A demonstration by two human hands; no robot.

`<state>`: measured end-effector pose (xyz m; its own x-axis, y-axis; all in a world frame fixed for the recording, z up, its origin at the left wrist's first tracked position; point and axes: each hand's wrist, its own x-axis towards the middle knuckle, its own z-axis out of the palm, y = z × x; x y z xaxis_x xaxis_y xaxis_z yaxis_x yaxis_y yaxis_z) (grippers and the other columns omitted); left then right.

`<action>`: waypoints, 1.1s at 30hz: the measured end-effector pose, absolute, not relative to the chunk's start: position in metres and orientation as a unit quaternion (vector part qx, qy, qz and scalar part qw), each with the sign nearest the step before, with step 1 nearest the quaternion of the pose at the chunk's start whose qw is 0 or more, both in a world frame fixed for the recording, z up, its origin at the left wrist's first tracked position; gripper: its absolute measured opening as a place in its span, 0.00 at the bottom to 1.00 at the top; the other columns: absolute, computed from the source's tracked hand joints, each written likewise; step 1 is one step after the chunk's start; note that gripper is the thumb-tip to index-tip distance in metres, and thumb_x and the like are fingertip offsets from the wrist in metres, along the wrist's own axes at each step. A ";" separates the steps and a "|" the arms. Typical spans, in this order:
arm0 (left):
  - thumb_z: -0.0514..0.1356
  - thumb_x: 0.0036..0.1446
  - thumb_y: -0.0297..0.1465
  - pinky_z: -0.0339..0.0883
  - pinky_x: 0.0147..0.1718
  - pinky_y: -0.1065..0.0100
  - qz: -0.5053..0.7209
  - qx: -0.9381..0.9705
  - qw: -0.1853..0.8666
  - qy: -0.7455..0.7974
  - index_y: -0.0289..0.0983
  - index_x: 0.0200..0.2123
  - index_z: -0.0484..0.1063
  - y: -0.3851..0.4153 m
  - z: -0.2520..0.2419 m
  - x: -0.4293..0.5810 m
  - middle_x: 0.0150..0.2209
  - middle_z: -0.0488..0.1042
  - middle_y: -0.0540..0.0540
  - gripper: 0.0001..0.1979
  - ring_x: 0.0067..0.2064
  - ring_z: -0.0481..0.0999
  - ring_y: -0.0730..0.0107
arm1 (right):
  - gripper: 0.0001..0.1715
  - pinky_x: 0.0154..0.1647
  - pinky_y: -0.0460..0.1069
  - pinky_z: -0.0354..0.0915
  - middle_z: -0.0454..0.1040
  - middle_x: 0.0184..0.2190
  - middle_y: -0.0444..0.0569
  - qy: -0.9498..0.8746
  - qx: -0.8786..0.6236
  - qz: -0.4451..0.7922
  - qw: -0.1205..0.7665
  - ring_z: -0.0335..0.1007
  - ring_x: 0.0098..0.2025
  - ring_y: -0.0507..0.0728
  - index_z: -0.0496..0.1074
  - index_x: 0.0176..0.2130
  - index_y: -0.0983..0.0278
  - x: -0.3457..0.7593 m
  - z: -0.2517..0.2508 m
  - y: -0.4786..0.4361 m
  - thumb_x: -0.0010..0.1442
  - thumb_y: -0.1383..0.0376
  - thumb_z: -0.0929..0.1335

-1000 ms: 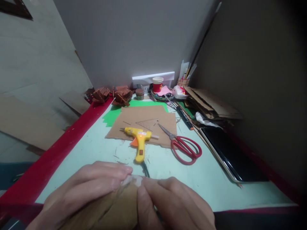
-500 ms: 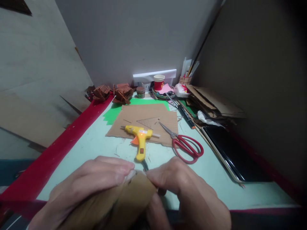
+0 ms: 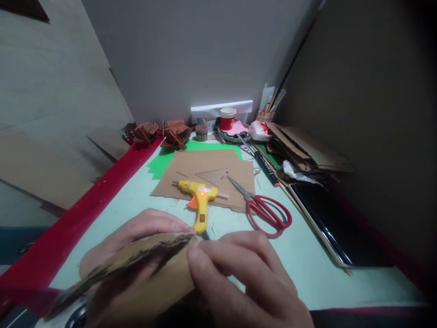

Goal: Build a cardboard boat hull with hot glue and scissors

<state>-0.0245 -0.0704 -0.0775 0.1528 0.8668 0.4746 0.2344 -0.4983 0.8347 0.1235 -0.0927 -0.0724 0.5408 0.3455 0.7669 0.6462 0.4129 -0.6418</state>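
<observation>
Locate the folded cardboard piece (image 3: 160, 287) at the bottom of the view, in front of your body and between your two hands, over the near edge of the table (image 3: 341, 291). Its long axis runs obliquely from lower left to upper right. The narrow end points forward, away from you, and lies just below the handle of the yellow glue gun (image 3: 201, 200). The raw corrugated edge of the far panel faces up and follows the same axis; the near panel meets it at the forward corner, and a hollow opens between the two toward you.

Your left hand (image 3: 146, 226) grips the far panel from behind, with its fingertips at the forward corner. Your right hand (image 3: 244, 273) is closed in a pinch on that corner, thumb and forefinger together over a whitish patch. The exact contact under the right fingers is hidden.

Compare with half a second earlier: the left hand then covers the far panel from above, and only a dark slit shows between panels. Now the raw edge is exposed and the hollow is visible. The right thumb has risen from the lower side to the corner. The glue gun and red-handled scissors (image 3: 268, 214) keep their places on the table.
</observation>
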 end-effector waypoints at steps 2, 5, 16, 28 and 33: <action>0.62 0.64 0.42 0.80 0.44 0.72 0.497 0.714 0.321 0.374 0.53 0.42 0.80 -0.063 -0.074 -0.029 0.39 0.84 0.57 0.07 0.42 0.84 0.65 | 0.15 0.28 0.41 0.72 0.72 0.21 0.39 -0.569 -0.483 -0.109 0.657 0.71 0.23 0.49 0.79 0.25 0.58 0.130 -0.077 -0.096 0.60 0.74 0.71; 0.64 0.63 0.38 0.82 0.43 0.68 0.465 0.757 0.338 0.311 0.50 0.43 0.82 -0.050 -0.071 -0.040 0.40 0.86 0.52 0.08 0.42 0.86 0.59 | 0.09 0.32 0.41 0.74 0.76 0.27 0.42 -0.675 -0.444 -0.124 0.576 0.74 0.28 0.50 0.82 0.37 0.55 0.150 -0.082 -0.101 0.64 0.69 0.71; 0.65 0.61 0.41 0.76 0.47 0.70 0.430 0.670 0.461 0.393 0.51 0.40 0.81 -0.061 -0.055 -0.017 0.41 0.85 0.57 0.06 0.46 0.84 0.62 | 0.09 0.33 0.45 0.74 0.79 0.34 0.46 -0.769 -0.387 -0.201 0.468 0.73 0.40 0.55 0.81 0.40 0.56 0.159 -0.080 -0.088 0.68 0.63 0.69; 0.71 0.47 0.49 0.72 0.54 0.60 0.367 0.564 0.553 0.491 0.50 0.42 0.80 -0.069 -0.036 -0.011 0.46 0.82 0.52 0.19 0.55 0.78 0.49 | 0.20 0.56 0.52 0.68 0.80 0.50 0.48 -0.756 -0.369 -0.290 0.455 0.72 0.54 0.58 0.78 0.53 0.70 0.156 -0.102 -0.090 0.73 0.73 0.60; 0.74 0.46 0.45 0.72 0.54 0.56 0.401 0.599 0.506 0.474 0.53 0.40 0.81 -0.060 -0.050 -0.020 0.44 0.83 0.52 0.16 0.52 0.80 0.49 | 0.16 0.57 0.48 0.70 0.79 0.52 0.52 -0.726 -0.372 -0.159 0.555 0.74 0.54 0.56 0.76 0.52 0.73 0.160 -0.102 -0.092 0.72 0.70 0.62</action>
<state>-0.0199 -0.0602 -0.0497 0.2297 0.9733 0.0011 0.1625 -0.0395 0.9859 0.1601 -0.0915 -0.1018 -0.1055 0.3649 0.9250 0.7171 0.6724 -0.1835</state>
